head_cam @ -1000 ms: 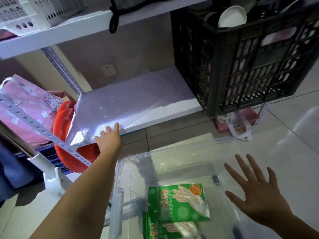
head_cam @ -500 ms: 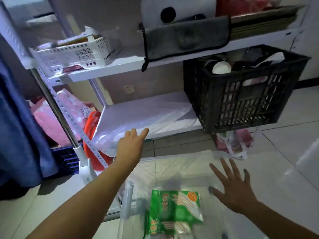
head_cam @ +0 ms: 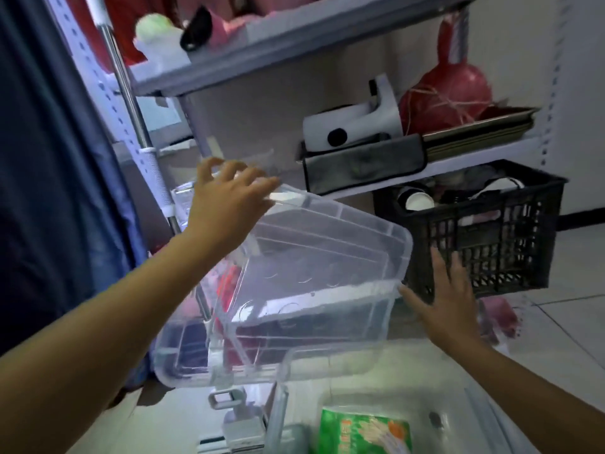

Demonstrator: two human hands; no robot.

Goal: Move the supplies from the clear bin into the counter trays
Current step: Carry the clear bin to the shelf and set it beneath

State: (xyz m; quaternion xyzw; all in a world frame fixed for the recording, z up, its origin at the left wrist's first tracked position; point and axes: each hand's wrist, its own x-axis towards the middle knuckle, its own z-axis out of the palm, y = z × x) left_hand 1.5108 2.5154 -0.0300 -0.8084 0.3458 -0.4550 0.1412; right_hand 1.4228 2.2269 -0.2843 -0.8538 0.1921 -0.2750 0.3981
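Pale floor tiles and a grey metal shelving rack [head_cam: 327, 37] fill our view. Low at the bottom edge sits the clear bin [head_cam: 370, 404], open on the floor, with a green packet of disposable gloves [head_cam: 363, 430] lying inside it; a second packet may lie beneath, but we cannot tell.

Above the bin we hold a clear lid [head_cam: 294, 283], tilted, its far edge raised toward the rack. Our left hand [head_cam: 226, 204] grips that far upper edge, fingers curled over the rim. Our right hand [head_cam: 445, 303] is spread flat with straight fingers, the thumb tip touching the lid's right corner; whether the palm bears on it we cannot tell.

The lid hangs between us and the lower shelf, and through its plastic we see only blurred red and dark shapes. A grey latch [head_cam: 226, 399] of the bin shows just below the lid's near edge.

Just beyond our right hand stands a black slotted crate [head_cam: 491, 244] holding paper cups [head_cam: 415, 199]. On the shelf above it rest a white appliance [head_cam: 353, 122], a dark grey cloth [head_cam: 363, 163] draped over the shelf's edge, a stack of metal trays [head_cam: 481, 134] and a red net bag [head_cam: 448, 90]. A blue curtain [head_cam: 55, 191] hangs along the left side, beside a chrome pole [head_cam: 131, 93].
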